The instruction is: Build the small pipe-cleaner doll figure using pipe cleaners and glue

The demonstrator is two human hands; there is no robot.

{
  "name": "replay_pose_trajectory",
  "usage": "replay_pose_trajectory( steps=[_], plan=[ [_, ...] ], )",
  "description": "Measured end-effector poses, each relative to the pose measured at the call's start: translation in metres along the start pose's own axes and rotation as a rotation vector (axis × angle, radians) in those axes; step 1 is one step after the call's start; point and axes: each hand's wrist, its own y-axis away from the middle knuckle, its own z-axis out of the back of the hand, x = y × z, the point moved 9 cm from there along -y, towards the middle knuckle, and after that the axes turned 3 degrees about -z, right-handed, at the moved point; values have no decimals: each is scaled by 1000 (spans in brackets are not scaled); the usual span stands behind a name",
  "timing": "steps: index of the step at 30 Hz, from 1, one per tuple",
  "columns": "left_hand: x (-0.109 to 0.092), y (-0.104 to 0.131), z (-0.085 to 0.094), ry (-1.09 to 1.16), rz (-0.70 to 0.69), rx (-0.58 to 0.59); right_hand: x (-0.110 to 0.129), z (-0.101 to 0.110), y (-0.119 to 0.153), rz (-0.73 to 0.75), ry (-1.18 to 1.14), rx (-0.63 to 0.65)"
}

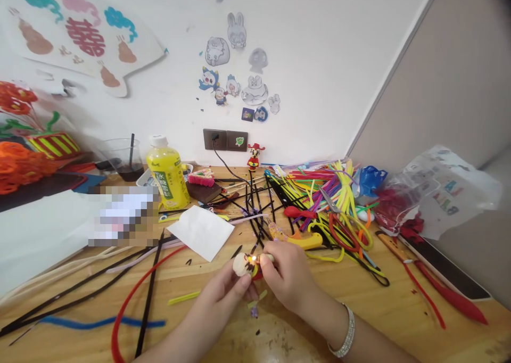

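Observation:
Near the table's front middle, my left hand (227,294) pinches a small figure (241,265) with a round cream head and red and yellow parts. My right hand (289,275) is closed on a small pale lighter (270,257), its thumb on top. A small flame (254,258) glows between the lighter and the figure. A yellow-handled tool (305,240) lies just beyond my right hand. Left of it, beyond my left hand, is a white paper square (202,231).
Coloured pipe cleaners (343,192) are heaped at the back right. A yellow bottle (167,174) and a cup of dark drink (130,167) stand at the back left. Against the wall stands a red-hatted figure (254,157). A plastic bag (443,192) is at the right.

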Motion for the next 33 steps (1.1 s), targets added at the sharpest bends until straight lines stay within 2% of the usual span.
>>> replay_pose_trajectory(
  steps=[7,15,33],
  plan=[
    [-2,1,2,-99,-14,0,2,11,-2,48,85,-56],
    [-5,0,2,-121,-30,10,9,11,-1,130,208,-86],
    [-6,1,-1,-29,-23,-5,13,11,2,179,277,-106]
  ],
)
